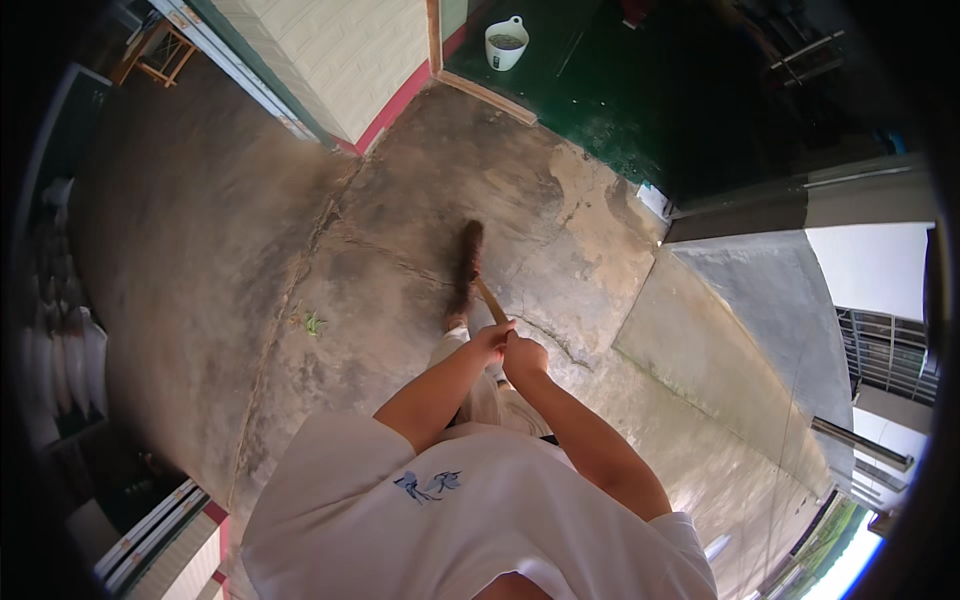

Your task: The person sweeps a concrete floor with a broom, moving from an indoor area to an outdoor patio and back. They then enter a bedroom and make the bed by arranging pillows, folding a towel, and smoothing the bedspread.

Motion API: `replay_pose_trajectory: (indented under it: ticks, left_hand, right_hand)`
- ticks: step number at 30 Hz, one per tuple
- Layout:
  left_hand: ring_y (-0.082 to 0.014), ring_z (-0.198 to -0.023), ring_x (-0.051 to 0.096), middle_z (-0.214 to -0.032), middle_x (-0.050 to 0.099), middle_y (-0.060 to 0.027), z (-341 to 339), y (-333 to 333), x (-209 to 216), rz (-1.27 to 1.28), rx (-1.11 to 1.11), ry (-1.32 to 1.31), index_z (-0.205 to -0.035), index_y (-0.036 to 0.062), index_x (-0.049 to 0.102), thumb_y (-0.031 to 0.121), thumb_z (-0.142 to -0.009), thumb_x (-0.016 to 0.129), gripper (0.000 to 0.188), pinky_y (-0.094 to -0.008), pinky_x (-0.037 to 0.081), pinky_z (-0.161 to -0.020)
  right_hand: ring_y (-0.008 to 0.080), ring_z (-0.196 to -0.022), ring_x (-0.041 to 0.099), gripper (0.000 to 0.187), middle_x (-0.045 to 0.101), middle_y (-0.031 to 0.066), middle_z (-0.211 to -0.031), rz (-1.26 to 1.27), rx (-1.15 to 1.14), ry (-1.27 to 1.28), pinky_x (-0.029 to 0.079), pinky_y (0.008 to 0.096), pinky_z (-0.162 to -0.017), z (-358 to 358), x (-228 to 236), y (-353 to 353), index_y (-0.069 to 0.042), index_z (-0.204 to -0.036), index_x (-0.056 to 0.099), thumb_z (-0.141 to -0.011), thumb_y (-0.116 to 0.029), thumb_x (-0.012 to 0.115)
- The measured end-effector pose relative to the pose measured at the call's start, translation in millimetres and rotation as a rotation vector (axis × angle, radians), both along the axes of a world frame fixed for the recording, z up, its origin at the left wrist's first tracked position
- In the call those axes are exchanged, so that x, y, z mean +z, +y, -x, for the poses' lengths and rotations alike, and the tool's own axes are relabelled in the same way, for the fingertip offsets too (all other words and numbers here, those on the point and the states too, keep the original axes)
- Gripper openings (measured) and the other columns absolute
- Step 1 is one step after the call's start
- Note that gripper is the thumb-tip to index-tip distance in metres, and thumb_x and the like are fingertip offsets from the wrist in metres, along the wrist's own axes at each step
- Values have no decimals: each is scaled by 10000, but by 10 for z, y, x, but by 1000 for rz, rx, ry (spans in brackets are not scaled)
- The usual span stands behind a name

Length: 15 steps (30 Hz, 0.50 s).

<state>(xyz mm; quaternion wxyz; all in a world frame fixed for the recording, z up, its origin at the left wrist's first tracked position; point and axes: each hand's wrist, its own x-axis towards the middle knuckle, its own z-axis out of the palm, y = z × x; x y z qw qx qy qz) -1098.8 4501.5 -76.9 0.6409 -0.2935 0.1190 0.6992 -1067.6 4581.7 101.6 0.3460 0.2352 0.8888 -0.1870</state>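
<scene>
Both of my hands are closed around the light wooden handle of a broom in front of my body. My left hand (489,342) wraps it from the left, and my right hand (525,357) sits right beside it, touching. From my hands the broom (489,298) slants forward and down to a long, narrow, dark reddish-brown head at the concrete floor (400,200). Its bristles are blurred. One of my feet, in a brown shoe (458,320), is close to the broom head. The rear end of the handle is hidden by my hands and body.
A small green weed (314,323) grows near a long floor crack on the left. Ahead, a tiled wall corner (330,70) stands beside a raised doorsill (490,98). Beyond the sill, a white bucket (506,46) rests on dark green floor. Pale sacks (75,365) lie far left.
</scene>
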Motion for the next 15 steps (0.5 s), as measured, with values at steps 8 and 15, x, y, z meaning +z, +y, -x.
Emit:
replay_pose_trajectory:
  ticks: [8,15]
  left_hand:
    - [-174,-680,548,-753,553,-55,1031,-272,-57,205,107,259,-904,65,521,169,-825,602,153,-307,451,-582]
    - [-159,-486,486,-632,497,-39,1808,-948,410,662,346,222,-838,63,502,162,-813,605,145,-296,403,-404]
  right_hand:
    - [321,-772,617,262,634,157,-799,50,170,263,483,425,-654,949,-92,-171,-76,-1026,495,-766,-104,506]
    - [345,-725,602,229,628,148,-772,249,397,338,466,445,-614,1850,-739,-671,-98,-989,506,-763,-122,529]
